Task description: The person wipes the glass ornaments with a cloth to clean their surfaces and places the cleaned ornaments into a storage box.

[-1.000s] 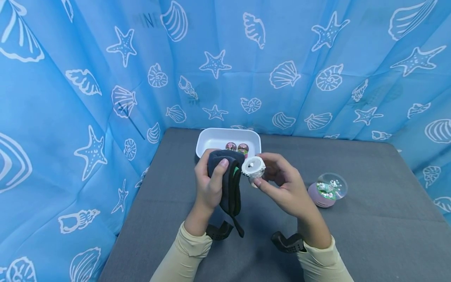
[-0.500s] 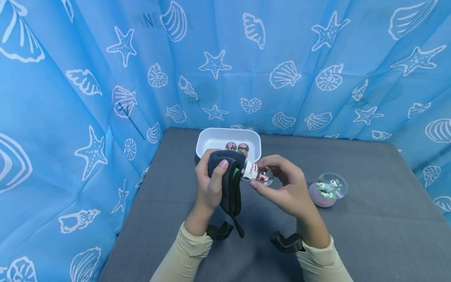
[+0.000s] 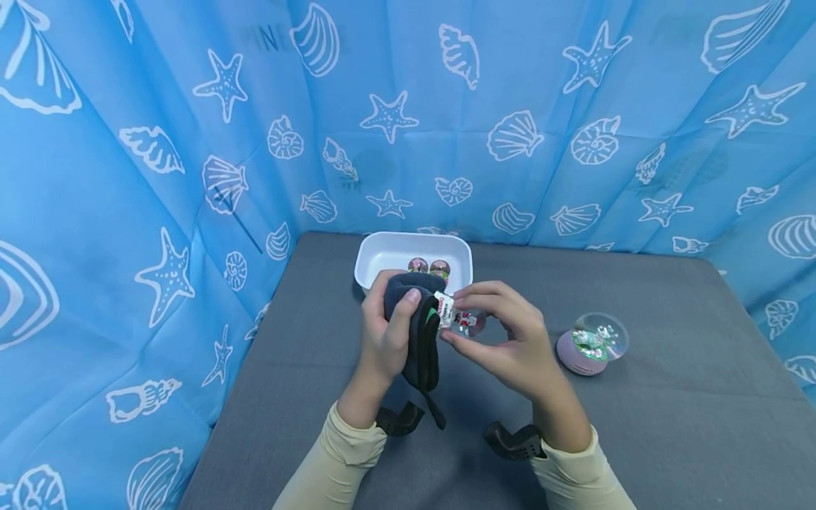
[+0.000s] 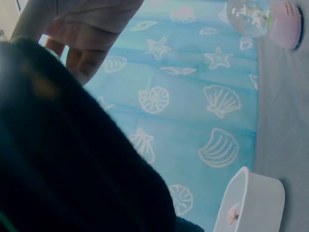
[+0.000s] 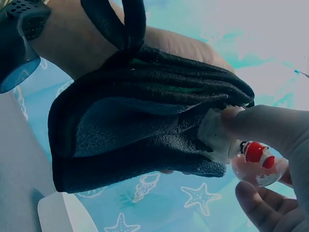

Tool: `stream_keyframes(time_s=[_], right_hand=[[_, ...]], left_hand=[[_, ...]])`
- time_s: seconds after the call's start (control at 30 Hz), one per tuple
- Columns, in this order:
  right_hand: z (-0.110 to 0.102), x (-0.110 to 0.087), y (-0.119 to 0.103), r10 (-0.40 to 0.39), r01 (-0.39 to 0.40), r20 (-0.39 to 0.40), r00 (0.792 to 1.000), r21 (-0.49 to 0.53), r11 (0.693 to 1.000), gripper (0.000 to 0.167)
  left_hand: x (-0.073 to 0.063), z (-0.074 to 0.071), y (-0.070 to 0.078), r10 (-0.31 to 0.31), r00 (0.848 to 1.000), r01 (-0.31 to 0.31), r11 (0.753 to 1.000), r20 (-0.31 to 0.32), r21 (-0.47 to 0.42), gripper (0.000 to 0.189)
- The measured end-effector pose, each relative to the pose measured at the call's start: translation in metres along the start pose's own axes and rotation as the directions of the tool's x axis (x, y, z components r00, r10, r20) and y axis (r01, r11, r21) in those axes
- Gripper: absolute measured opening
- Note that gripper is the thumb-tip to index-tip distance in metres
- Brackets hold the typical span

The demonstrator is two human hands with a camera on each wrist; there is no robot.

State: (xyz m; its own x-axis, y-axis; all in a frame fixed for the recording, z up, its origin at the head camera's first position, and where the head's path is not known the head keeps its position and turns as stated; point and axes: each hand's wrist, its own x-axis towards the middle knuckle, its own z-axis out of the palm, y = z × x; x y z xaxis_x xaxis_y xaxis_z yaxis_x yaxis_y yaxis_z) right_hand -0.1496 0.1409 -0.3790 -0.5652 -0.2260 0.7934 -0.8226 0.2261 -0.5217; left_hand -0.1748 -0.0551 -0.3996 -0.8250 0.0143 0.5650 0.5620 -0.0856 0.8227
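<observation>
Left forearm (image 3: 328, 464) and right forearm (image 3: 583, 474) slant inward from the bottom edge. Near the centre, the left grip (image 3: 384, 340) is curled, its thumb (image 3: 405, 310) pointing up; the right grip (image 3: 521, 350) pinches, thumb (image 3: 474, 350) below bent fingers (image 3: 494, 290).

The cloth (image 5: 116, 128) looks fuzzy, the globe (image 5: 247, 170) glossy.

Grey table (image 3: 688, 397) under white tray (image 3: 385, 256), snow globe (image 3: 589, 346)

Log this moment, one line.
left hand: grips dark cloth | right hand: holds snow globe, base touching cloth | white tray: two globes visible | table: larger globe
</observation>
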Motion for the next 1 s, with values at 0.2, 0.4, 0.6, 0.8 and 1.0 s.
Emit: stream_keyframes(time_s=[0.2, 0.4, 0.6, 0.8, 1.0], right_hand=[[0.003, 0.0001, -0.0014, 0.006, -0.006, 0.039, 0.999, -0.017, 1.0, 0.033], [0.0048, -0.0005, -0.0003, -0.013, 0.014, 0.038, 0.999, -0.045, 0.999, 0.035], [0.0039, -0.0014, -0.0008, 0.0, 0.001, 0.03, 1.0, -0.047, 0.999, 0.035], [0.0016, -0.0004, -0.0013, -0.002, 0.005, 0.053, 0.999, -0.047, 0.999, 0.032], [-0.0005, -0.0021, -0.0027, 0.049, -0.049, 0.087, 0.995, -0.011, 0.999, 0.051]], left_hand=[[-0.0001, -0.0005, -0.0015, -0.017, 1.0, 0.017, 1.0, -0.016, 0.024, 0.033], [-0.002, 0.0002, -0.0003, -0.021, 0.999, 0.022, 1.0, 0.043, -0.007, 0.039], [-0.0037, 0.0047, -0.0016, 0.001, 0.998, 0.002, 0.999, 0.068, -0.037, 0.041], [-0.0025, 0.0052, -0.0028, 0.006, 1.0, -0.006, 1.0, 0.019, -0.025, 0.038], [0.0001, 0.0028, -0.003, 0.026, 0.999, -0.027, 0.999, -0.038, -0.025, 0.034]])
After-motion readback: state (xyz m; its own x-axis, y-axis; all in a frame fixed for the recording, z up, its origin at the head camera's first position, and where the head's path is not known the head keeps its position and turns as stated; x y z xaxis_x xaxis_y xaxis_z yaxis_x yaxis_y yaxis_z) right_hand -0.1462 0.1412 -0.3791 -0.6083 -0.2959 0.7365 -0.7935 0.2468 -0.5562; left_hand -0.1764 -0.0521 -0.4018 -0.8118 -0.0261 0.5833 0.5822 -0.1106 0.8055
